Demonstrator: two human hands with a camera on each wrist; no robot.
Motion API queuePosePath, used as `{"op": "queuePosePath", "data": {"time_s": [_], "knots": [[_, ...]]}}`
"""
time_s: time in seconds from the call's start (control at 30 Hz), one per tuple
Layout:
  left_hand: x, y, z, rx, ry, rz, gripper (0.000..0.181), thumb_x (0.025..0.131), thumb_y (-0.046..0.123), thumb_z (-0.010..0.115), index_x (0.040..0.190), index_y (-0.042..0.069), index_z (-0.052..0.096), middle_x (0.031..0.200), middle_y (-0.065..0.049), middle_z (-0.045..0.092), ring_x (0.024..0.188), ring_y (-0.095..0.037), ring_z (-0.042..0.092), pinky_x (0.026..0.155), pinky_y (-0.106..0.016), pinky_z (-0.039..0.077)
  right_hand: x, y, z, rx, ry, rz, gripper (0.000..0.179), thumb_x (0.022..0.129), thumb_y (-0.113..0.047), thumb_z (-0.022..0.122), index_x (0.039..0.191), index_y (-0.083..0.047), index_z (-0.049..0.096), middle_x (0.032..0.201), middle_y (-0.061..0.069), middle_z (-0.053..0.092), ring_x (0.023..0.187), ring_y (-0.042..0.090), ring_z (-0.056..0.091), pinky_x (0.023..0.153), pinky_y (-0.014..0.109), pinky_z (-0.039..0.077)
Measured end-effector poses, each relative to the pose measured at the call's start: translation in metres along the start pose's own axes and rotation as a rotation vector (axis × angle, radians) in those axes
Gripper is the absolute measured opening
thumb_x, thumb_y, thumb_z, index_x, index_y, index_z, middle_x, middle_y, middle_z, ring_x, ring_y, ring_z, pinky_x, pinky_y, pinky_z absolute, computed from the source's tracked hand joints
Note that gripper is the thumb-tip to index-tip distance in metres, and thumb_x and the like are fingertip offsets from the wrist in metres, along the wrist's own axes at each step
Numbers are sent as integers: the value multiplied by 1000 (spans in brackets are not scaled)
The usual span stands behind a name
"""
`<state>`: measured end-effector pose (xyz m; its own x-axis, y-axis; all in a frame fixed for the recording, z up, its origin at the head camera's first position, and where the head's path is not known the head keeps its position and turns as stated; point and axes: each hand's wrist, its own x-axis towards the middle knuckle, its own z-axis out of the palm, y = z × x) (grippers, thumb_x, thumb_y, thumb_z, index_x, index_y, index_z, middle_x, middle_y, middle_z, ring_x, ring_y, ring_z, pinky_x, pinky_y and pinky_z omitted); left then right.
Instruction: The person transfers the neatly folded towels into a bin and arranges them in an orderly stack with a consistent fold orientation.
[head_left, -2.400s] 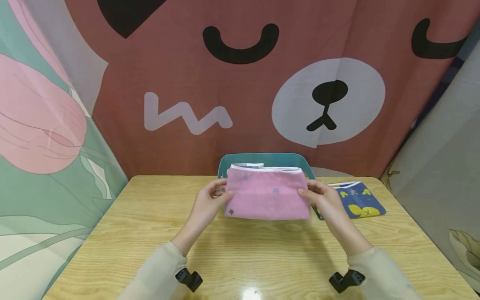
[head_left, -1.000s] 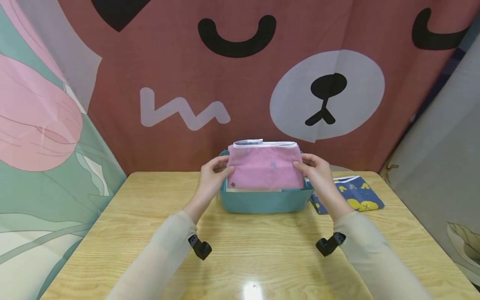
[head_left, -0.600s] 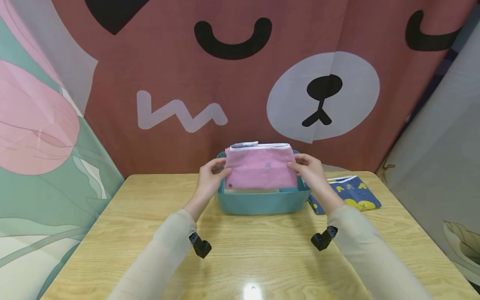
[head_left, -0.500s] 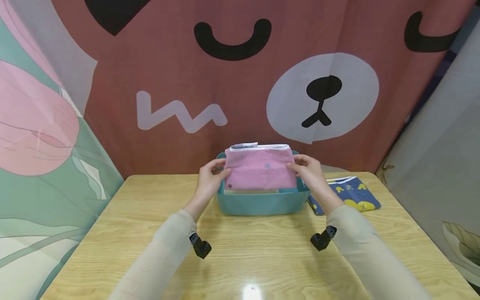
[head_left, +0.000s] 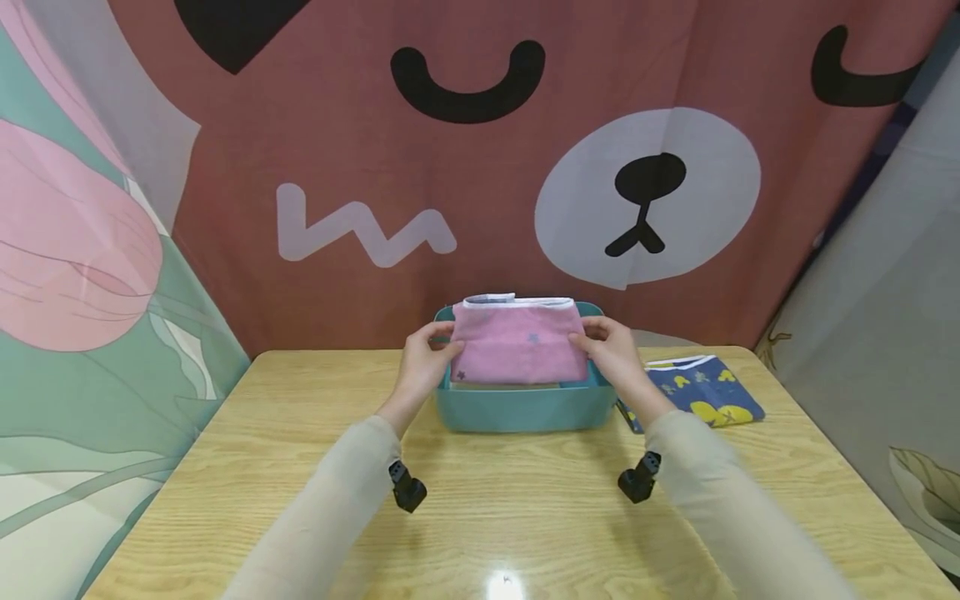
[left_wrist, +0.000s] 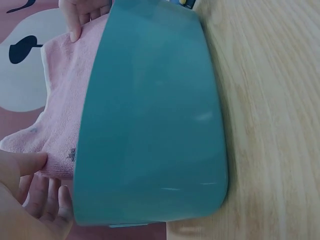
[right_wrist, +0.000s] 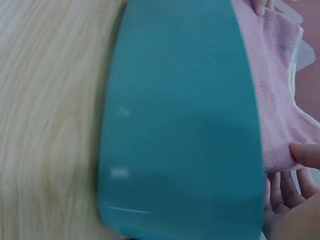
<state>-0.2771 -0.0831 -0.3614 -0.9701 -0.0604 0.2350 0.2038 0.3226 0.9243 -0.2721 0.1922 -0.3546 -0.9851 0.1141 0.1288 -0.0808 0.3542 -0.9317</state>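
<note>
Pink cloth (head_left: 517, 354) pinched at its ends by left hand (head_left: 422, 364) and right hand (head_left: 617, 352); folds could slump into bin (head_left: 525, 410) beneath them if either grip loosens.

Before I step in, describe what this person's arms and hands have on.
The left sleeve and right sleeve are long, plain and pale beige. Each carries a small, angular black device near the wrist, with no cable showing. The left hand and right hand wear no gloves.

Wood-grained table (head_left: 510, 508) bearing a teal basket (head_left: 525, 411) beneath the grip and a folded blue cloth (head_left: 708, 393) just right of the right hand (head_left: 617, 354).
</note>
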Motion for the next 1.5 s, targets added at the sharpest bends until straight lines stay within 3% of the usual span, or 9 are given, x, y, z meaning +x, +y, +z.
{"op": "queuePosePath", "data": {"time_s": [0.23,0.37,0.7,1.13,1.5], "knots": [[-1,-6,1,1,-22,71,30,88,1,70,118,-3,68,105,-18,68,95,-32,65,84,-38,55,0,9,4,-67,15,-65,37,96,-14,66,126,6,60,119,23,63,110,31,60,88,30,49],[-3,-5,1,23,-36,123,28,88,1,69,116,-4,68,101,-15,68,92,-30,65,81,-36,55,-1,11,5,-86,14,-59,36,96,-14,66,126,5,60,119,23,63,110,32,59,89,35,49],[-5,-9,5,104,-62,60,29,91,6,70,119,0,67,107,-13,68,100,-28,64,82,-39,54,-1,17,8,-126,35,-104,32,95,-11,67,122,7,62,114,24,65,105,33,61,88,36,50],[-6,-13,6,94,-47,77,30,90,4,71,119,-2,67,104,-15,68,99,-28,64,84,-39,54,-4,19,10,-161,34,-144,31,94,-10,68,120,7,62,111,24,66,101,33,61,86,36,50],[-12,-11,5,73,-43,132,32,93,3,67,125,1,64,116,-14,67,108,-28,62,93,-40,50,-6,21,8,-113,20,-137,29,97,-12,65,123,-1,64,115,19,65,105,31,61,90,41,51]]}}
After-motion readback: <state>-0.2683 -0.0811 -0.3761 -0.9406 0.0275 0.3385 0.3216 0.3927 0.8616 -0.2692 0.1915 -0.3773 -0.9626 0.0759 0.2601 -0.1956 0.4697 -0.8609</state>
